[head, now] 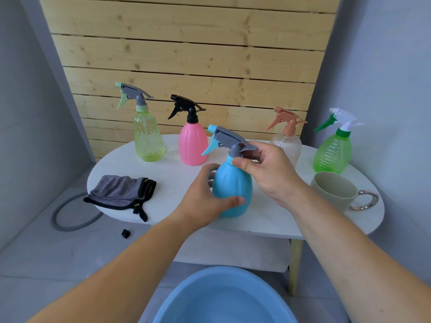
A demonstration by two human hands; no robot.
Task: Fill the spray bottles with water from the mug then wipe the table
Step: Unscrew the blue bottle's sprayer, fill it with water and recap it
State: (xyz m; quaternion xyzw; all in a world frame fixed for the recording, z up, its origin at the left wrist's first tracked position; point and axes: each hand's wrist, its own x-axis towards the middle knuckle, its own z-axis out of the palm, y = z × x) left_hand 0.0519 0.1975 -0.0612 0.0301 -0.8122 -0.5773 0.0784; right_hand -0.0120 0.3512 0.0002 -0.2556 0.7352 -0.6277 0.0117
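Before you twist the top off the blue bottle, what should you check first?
1. Blue bottle upright on the table: ok.
2. Left hand holds the bottle's body: ok.
3. Right hand pinches the neck of the spray head: ok.
4. Bottle open for filling: not ok, the spray head is on.
5. Water in the mug: cannot tell.
6. Cloth ready on the table for wiping: ok.
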